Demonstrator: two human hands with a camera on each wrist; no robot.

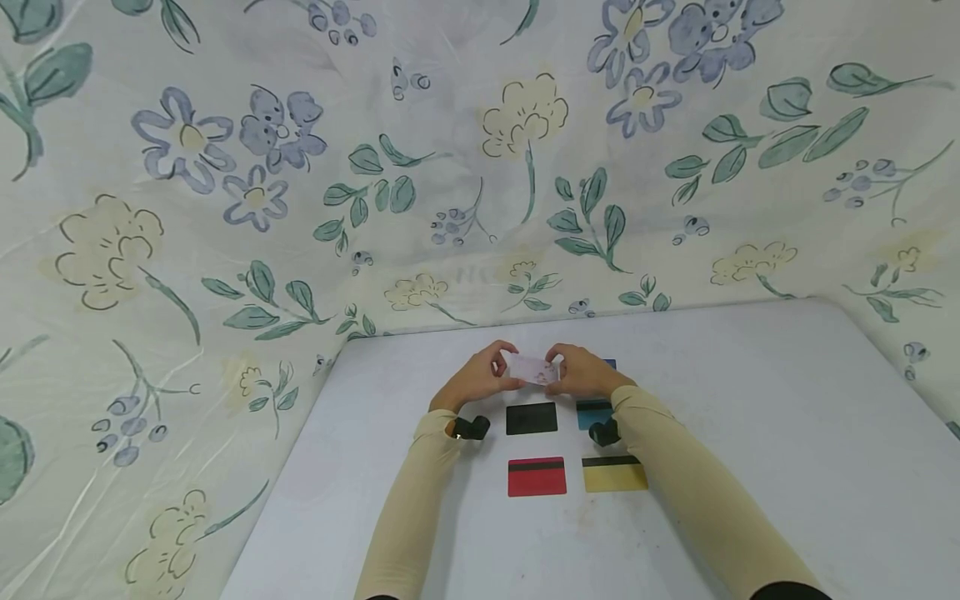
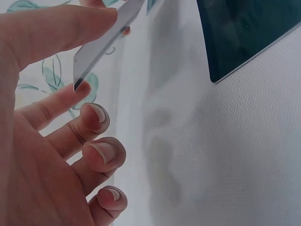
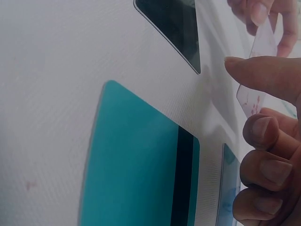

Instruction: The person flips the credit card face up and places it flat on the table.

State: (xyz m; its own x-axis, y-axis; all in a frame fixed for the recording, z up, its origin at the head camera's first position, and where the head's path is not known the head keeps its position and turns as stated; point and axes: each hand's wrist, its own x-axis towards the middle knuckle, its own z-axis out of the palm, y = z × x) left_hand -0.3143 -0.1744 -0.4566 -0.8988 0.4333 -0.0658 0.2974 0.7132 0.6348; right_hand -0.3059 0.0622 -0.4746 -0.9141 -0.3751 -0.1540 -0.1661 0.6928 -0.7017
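Between both hands a pale pinkish-white card (image 1: 532, 368) is held up over the far part of the table. My left hand (image 1: 482, 372) pinches its left end, thumb on the near face and a fingertip behind, as the left wrist view shows; the other fingers are bent loosely. The opposite end of the card (image 3: 254, 99) is pinched by my right hand (image 1: 585, 371), with its lower fingers curled in. Just below the hands lies a black card (image 1: 532, 418). A teal card (image 3: 136, 160) with a dark stripe lies under the right wrist, partly covered by it in the head view.
Nearer on the white table (image 1: 315, 508) lie a red card (image 1: 537, 477) and a yellow card (image 1: 614, 476), each with a dark stripe. A blue card (image 1: 611, 364) peeks out behind the right hand. Flowered cloth (image 1: 450, 167) hangs behind and beside the table.
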